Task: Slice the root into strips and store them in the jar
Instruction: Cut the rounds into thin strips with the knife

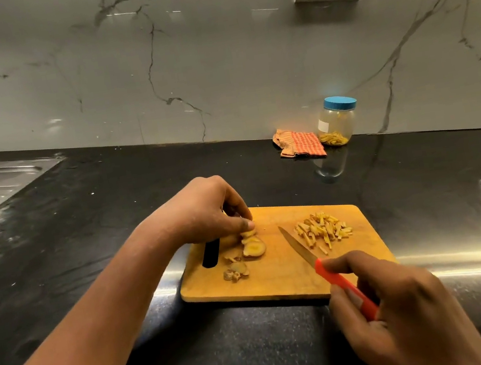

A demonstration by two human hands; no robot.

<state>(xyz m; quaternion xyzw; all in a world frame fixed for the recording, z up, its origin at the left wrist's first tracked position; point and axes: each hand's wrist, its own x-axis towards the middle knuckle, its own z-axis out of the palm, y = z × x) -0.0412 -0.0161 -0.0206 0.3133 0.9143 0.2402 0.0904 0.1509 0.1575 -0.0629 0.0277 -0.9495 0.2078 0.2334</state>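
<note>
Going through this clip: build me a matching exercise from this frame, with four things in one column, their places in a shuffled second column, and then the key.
Things
1. knife
2. jar
3. cut strips
4. root slices

Places
A. heaped on the right part of the cutting board
B. on the board's left part, under the left hand's fingers
C. gripped by its orange handle in the right hand
D. standing off the board, blue lid on

Pairs: 1-C, 2-D, 3-A, 4-B
</note>
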